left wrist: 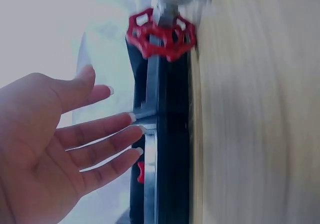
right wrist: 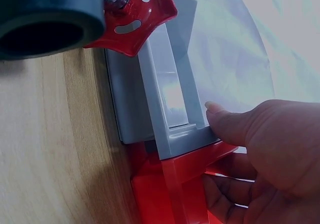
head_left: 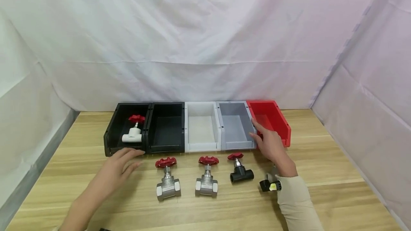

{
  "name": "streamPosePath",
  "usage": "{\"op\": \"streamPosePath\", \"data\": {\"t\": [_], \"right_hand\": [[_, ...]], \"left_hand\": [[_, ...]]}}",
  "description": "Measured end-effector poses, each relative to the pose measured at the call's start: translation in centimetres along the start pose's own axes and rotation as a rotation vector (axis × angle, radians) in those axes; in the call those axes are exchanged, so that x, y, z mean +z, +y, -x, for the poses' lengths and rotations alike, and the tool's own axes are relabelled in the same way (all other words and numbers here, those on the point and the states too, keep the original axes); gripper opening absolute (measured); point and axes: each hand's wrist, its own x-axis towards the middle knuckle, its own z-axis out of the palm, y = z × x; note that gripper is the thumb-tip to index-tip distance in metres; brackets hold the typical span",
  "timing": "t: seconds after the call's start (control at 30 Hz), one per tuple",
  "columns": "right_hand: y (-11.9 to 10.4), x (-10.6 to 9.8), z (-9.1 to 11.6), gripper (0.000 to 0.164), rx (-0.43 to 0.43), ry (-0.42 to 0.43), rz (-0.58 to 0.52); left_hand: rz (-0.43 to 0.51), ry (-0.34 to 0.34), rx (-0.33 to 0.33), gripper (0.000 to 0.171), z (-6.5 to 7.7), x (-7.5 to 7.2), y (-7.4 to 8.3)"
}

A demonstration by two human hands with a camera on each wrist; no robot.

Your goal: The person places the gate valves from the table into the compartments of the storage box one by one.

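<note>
My left hand [head_left: 120, 163] hovers by the front of the left black bin [head_left: 110, 145], fingers spread and holding nothing. In that bin lies a white valve [head_left: 132, 137] with a red handwheel. My right hand [head_left: 271, 145] is over the side walls where the grey bin [head_left: 236, 144] and red bin [head_left: 278, 124] meet. Its thumb is at the grey rim, its other fingers loosely bent at the red bin; firm contact cannot be told. Two steel valves [head_left: 168, 187] with red handwheels and a black valve [head_left: 241, 175] lie in front of the bins.
A second black bin [head_left: 167, 149] and a white bin [head_left: 202, 147] complete the row. Beside the right wrist is a black piece with a yellow mark [head_left: 270, 185], its kind unclear. White cloth [head_left: 199, 38] hangs behind the wooden table [head_left: 237, 213].
</note>
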Motion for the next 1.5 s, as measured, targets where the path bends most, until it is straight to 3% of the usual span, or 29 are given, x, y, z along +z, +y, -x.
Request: {"op": "streamPosePath", "data": {"t": [0.3,0.4,0.53,0.77,1.03,1.2,1.5], "right_hand": [[0.1,0.0,0.1,0.070,0.001,0.005,0.004],[0.0,0.0,0.0,0.069,-0.003,0.004,0.000],[0.0,0.1,0.0,0.068,-0.007,0.011,-0.003],[0.1,0.2,0.1,0.068,-0.010,0.012,-0.002],[0.2,0.3,0.1,0.066,-0.034,0.032,-0.009],[0.2,0.4,0.1,0.066,-0.025,0.024,-0.009],[0.0,0.3,0.2,0.068,-0.014,0.024,-0.007]], "left_hand": [[0.020,-0.176,-0.005,0.036,1.2,1.6,3.4],[0.052,-0.250,-0.037,0.038,1.4,1.8,4.2],[0.115,-0.350,-0.075,0.041,1.5,2.1,4.9],[0.187,-0.458,-0.101,0.042,1.5,3.0,5.1],[0.194,-0.487,-0.047,0.050,1.7,4.1,4.8],[0.207,-0.453,-0.004,0.056,2.0,4.9,4.7],[0.267,-0.381,-0.067,0.057,2.4,6.0,4.9]]}}
